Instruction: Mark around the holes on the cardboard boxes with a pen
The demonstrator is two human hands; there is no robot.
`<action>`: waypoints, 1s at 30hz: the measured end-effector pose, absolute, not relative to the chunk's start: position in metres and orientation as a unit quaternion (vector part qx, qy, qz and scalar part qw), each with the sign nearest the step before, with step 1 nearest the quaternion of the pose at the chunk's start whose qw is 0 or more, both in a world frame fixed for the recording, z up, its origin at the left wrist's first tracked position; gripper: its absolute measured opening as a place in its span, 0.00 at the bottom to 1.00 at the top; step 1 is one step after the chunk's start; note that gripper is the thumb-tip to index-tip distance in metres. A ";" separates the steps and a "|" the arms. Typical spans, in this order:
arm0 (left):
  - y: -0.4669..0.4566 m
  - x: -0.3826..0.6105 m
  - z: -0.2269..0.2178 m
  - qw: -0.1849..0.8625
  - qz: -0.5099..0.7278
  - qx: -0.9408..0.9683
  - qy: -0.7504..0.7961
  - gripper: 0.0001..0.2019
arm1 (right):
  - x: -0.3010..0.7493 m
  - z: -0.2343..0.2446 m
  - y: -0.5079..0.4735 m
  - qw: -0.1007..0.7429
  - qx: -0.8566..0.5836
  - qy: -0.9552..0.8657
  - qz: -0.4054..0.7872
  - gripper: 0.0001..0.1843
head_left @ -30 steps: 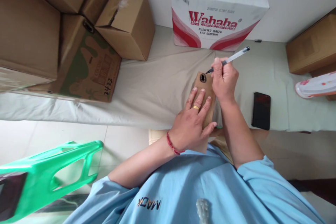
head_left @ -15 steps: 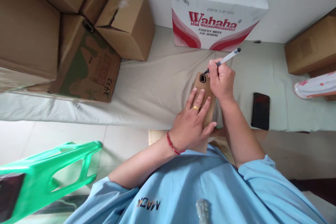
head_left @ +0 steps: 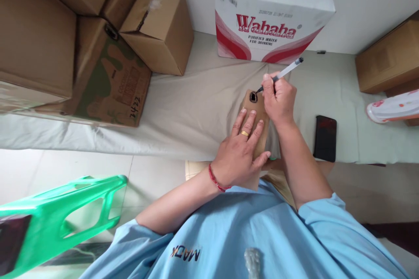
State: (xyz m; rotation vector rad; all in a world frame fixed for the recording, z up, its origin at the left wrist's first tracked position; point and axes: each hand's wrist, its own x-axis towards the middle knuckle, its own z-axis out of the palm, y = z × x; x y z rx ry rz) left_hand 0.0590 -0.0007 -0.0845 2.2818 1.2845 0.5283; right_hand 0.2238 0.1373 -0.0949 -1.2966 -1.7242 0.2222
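Observation:
A small brown cardboard piece (head_left: 258, 113) lies on the cloth-covered surface (head_left: 203, 104); a dark inked patch (head_left: 253, 96) marks its far end. My left hand (head_left: 240, 150) lies flat on it with fingers spread, a gold ring on one finger and a red cord at the wrist. My right hand (head_left: 279, 98) is closed around a white pen (head_left: 288, 69) whose black tip touches the cardboard beside the dark patch.
A black phone (head_left: 325, 138) lies to the right of my arm. A white and red Wahaha water carton (head_left: 271, 17) stands behind. Brown cardboard boxes (head_left: 98, 43) are stacked at the left, another box (head_left: 388, 59) at the right. A green plastic stool (head_left: 62, 218) is at the lower left.
The pen and my right hand shifted slightly left, then back right, with the tip staying at the dark patch. My left hand stays flat on the cardboard.

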 end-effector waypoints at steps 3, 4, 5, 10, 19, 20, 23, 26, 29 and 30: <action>0.000 0.059 -0.084 0.235 0.193 0.829 0.469 0.38 | 0.225 -0.094 0.137 0.463 -0.529 -0.706 0.085 0.26; 0.000 0.059 -0.084 0.235 0.193 0.829 0.470 0.39 | 0.226 -0.093 0.137 0.461 -0.529 -0.708 0.082 0.25; 0.000 0.059 -0.084 0.235 0.192 0.829 0.470 0.39 | 0.226 -0.093 0.137 0.460 -0.527 -0.710 0.080 0.25; -0.001 0.060 -0.084 0.230 0.197 0.829 0.471 0.39 | 0.226 -0.090 0.136 0.465 -0.521 -0.710 0.092 0.25; -0.001 0.060 -0.085 0.234 0.199 0.826 0.472 0.39 | 0.221 -0.089 0.132 0.455 -0.502 -0.726 0.117 0.30; -0.001 0.060 -0.085 0.234 0.199 0.826 0.472 0.39 | 0.221 -0.089 0.131 0.454 -0.500 -0.726 0.124 0.31; 0.000 0.060 -0.084 0.234 0.192 0.828 0.473 0.39 | 0.220 -0.087 0.129 0.467 -0.495 -0.714 0.166 0.31; -0.001 0.060 -0.083 0.234 0.190 0.828 0.473 0.39 | 0.227 -0.090 0.126 0.516 -0.496 -0.668 0.202 0.27; -0.001 0.060 -0.083 0.237 0.193 0.826 0.474 0.39 | 0.249 -0.103 0.121 0.540 -0.514 -0.642 0.176 0.22; -0.001 0.060 -0.082 0.239 0.193 0.824 0.475 0.39 | 0.260 -0.110 0.118 0.522 -0.526 -0.654 0.148 0.20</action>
